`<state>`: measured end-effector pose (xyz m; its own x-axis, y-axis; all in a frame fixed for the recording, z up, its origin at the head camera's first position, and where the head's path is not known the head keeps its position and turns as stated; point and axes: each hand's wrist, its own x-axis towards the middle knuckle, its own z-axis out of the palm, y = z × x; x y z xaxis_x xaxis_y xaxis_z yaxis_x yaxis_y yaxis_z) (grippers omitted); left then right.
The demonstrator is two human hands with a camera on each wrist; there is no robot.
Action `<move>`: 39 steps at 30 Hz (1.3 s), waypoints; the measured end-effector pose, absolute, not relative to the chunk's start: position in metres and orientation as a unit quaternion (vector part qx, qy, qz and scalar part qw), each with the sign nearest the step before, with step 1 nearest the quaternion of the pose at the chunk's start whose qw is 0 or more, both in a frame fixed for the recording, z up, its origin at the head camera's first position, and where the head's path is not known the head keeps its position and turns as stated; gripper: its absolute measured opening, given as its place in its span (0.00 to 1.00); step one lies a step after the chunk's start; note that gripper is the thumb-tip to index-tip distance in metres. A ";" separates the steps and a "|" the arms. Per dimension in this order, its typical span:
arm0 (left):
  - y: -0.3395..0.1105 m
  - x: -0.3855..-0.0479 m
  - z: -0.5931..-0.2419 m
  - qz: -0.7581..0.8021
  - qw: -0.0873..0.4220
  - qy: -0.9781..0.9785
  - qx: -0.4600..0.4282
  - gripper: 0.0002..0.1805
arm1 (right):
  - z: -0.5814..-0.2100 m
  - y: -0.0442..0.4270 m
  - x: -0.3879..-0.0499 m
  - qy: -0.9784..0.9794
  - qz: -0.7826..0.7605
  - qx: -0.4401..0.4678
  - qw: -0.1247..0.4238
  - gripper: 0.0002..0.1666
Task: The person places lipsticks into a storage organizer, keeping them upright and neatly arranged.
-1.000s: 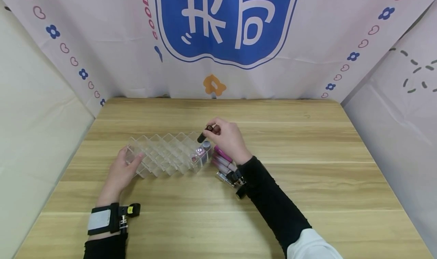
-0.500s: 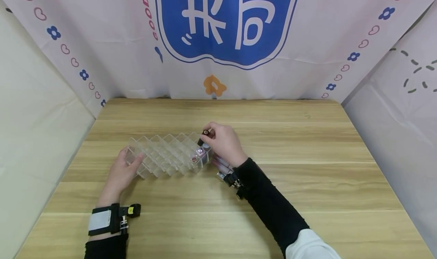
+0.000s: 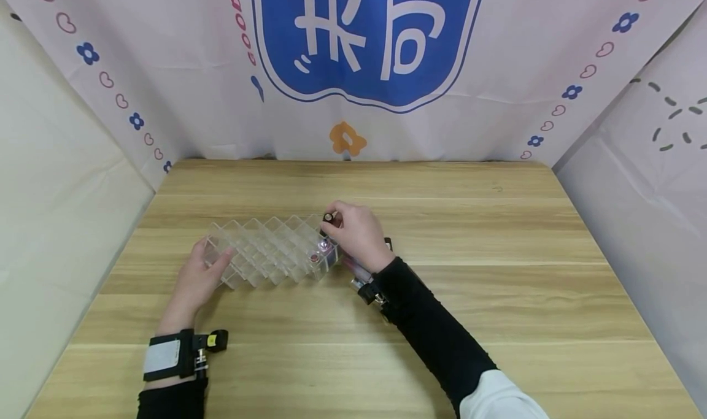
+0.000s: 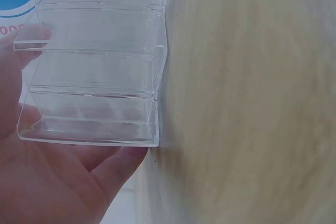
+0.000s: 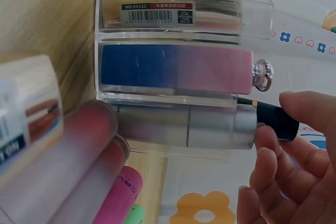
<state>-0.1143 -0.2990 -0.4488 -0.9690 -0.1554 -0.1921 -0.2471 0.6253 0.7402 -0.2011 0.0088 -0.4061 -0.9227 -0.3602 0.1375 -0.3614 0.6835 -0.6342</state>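
The left hand (image 3: 199, 275) has its fingers curled round one end of a clear rack (image 3: 265, 253), whose long axis runs rightward from them. At its other end, the right hand's (image 3: 356, 234) fingers pinch a black tube (image 5: 278, 121), slightly tilted, round end up, lower end partly hidden by the rack's edge. Surface (image 3: 486, 241) stretches right of those fingers.
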 end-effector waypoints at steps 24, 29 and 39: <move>-0.296 -0.113 -0.446 0.415 0.062 0.901 -0.114 0.48 | -0.416 0.004 -0.203 -0.931 0.296 0.214 0.001 0.16; -0.296 -0.112 -0.445 0.419 0.062 0.899 -0.114 0.47 | -0.417 0.004 -0.203 -0.933 0.293 0.210 -0.007 0.17; -0.295 -0.112 -0.444 0.418 0.061 0.899 -0.115 0.47 | -0.417 0.006 -0.202 -0.929 0.305 0.209 -0.021 0.17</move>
